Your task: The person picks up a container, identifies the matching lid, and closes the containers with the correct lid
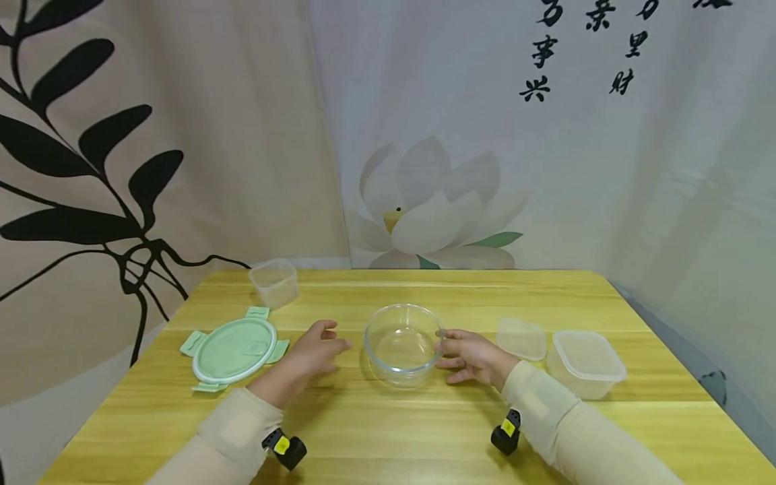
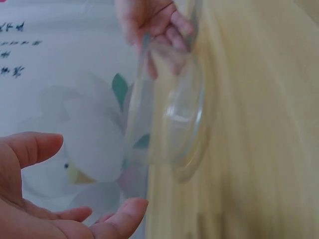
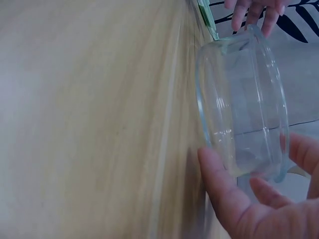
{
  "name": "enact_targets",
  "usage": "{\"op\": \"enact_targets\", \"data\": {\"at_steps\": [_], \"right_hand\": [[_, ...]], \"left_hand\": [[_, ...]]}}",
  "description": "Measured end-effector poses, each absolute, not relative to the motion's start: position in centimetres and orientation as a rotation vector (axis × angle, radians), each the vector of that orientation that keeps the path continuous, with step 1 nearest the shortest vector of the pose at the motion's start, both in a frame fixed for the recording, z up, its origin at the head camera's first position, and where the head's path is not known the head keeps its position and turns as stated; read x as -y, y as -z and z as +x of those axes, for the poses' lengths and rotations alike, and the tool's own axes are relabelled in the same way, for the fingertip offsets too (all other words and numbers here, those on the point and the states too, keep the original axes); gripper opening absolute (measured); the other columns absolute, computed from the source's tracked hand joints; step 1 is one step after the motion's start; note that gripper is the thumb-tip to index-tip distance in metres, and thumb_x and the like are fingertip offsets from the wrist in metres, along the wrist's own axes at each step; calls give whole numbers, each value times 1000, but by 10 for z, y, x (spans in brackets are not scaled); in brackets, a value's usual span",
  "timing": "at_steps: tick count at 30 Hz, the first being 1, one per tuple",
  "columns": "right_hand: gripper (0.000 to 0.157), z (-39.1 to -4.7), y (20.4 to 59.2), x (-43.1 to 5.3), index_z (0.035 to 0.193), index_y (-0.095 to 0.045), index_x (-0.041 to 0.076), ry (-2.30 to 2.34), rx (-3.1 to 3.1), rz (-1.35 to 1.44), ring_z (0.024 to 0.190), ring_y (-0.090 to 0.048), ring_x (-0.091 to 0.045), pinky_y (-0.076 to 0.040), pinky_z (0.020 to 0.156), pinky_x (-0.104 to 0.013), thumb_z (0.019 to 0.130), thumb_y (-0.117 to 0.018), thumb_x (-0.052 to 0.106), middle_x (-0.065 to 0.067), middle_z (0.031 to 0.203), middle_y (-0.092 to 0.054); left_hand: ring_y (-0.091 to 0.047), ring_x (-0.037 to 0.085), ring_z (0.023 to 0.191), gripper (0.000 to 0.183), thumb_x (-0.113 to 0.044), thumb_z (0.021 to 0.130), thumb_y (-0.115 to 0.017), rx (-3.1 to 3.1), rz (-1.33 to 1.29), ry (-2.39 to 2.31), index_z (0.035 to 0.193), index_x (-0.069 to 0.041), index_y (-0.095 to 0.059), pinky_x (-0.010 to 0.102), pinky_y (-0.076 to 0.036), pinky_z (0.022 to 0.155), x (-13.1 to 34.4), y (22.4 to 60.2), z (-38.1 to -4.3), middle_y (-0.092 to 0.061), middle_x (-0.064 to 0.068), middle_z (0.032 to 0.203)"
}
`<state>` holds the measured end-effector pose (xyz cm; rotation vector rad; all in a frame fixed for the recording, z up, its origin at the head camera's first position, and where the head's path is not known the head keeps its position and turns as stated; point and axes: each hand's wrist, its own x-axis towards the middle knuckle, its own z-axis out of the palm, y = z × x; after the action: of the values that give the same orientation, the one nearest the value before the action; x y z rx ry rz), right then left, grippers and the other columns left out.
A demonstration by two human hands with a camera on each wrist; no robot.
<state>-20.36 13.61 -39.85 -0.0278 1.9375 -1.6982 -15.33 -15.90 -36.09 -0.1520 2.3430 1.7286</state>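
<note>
A round clear glass bowl (image 1: 403, 372) stands upright on the wooden table between the two hands. My right hand (image 1: 474, 357) is at the bowl's right side, fingers spread and relaxed; in the right wrist view, its thumb and fingertips are right at the rim and wall of the glass. To the left, my left hand (image 1: 310, 353) hovers apart from the bowl, holding nothing, its thumb and fingers loosely spread towards the glass. Close beyond the left wrist lies a round green lid (image 1: 236, 349) with flaps around its edge.
At the back left stands a translucent plastic container (image 1: 275, 286). On the right, a flat translucent lid (image 1: 523, 339) lies beside a squarish container (image 1: 586, 367). The wooden table (image 1: 388, 431) ends at a printed curtain (image 1: 461, 101) behind it.
</note>
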Motion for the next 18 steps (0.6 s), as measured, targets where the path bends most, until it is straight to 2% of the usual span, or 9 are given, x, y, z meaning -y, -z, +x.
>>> {"op": "enact_targets", "data": {"at_steps": [7,18], "right_hand": [[60,-203,399,-135,149,-26,-1,1704,-1936,-13,102,-63,-24,-56,79,-45,98,-52,18,-24,143,-41],[58,-201,399,-133,149,-27,-2,1700,-1948,-8,107,-63,-27,-55,79,-46,100,-50,19,-25,144,-41]], "left_hand": [[-37,48,130,68,-18,97,-54,-2348,-133,-1757,149,5,-16,54,-42,101,191,347,-149,-23,30,146],[-37,48,131,76,-25,99,-55,-2465,-157,-1787,152,1,-7,52,-36,107,240,338,-141,-17,28,151]]}}
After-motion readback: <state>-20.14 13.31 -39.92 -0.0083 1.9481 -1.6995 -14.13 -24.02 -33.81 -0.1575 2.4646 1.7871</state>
